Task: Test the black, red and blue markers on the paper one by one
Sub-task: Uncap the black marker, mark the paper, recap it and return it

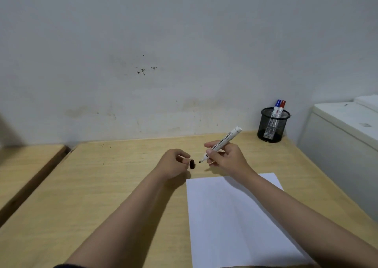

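While the left hand [173, 162] pinches the black cap [192, 164], the right hand [226, 157] grips the uncapped black marker [222, 144], tip just above the worktop [102, 186]. Best next: swing it onto the blank paper [235, 216] nearby and stroke lightly. Red marker [282, 107] and blue marker [276, 106] wait in the cup [272, 127].

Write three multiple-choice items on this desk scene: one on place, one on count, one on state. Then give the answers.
1. Where is the pen cup?
A. far right corner of the desk
B. on the paper
C. near left edge

2. How many markers stand in the cup?
A. none
B. two
C. four

3. The black marker is:
A. capped
B. uncapped
C. lying on the paper

Answers: A, it stands by the wall, beyond the paper; B, blue and red; B, the right hand holds it, bare tip showing, and the left hand holds the cap.
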Motion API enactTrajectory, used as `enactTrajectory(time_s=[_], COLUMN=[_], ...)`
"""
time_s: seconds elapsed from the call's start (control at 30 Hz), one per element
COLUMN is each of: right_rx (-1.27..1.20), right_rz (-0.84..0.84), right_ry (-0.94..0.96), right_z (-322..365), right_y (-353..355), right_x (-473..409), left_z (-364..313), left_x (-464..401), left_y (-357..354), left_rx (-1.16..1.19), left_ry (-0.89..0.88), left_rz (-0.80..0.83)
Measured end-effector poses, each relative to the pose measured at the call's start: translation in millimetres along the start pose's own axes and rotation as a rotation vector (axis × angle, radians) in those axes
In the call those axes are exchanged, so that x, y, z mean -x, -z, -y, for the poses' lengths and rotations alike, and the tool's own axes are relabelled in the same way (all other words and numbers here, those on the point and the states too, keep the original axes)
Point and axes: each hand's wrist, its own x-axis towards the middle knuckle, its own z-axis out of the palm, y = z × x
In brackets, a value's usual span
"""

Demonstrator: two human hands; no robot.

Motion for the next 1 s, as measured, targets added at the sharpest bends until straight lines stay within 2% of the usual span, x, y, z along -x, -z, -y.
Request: enactTrajectory(time_s=[0.13, 0.3, 0.43, 0.7, 1.0], right_rx=[-0.148, -0.186, -0.186, -0.124, -0.075], right_rz=[-0.045, -0.037, -0.066, -0.148, -0.118], right_ry=[-0.044, -0.163, -0.207, -0.154, -0.202], right_z=[2.4, -2.6, -12.7, -19.0, -23.1], right_y=[-8.5, -28.6, -38.1, -39.5, -46.2], right_x=[11.4, 16.3, 17.7, 19.4, 21.3], left_z=[12.4, 29.0, 34.3, 38.5, 36.9], left_x=[33.6, 65.4, 67.3, 65.6, 68.3], left_y=[8.1, 4.2, 1.3, 2.4, 0.9], left_rx=[0.042, -0.044, -0.152, -0.33, -0.538], left_ry=[-0.078, -0.129, -0.198, -0.294, -0.359], left_rz=[-0.104, -0.05, -0.11, -0.085, -0.121])
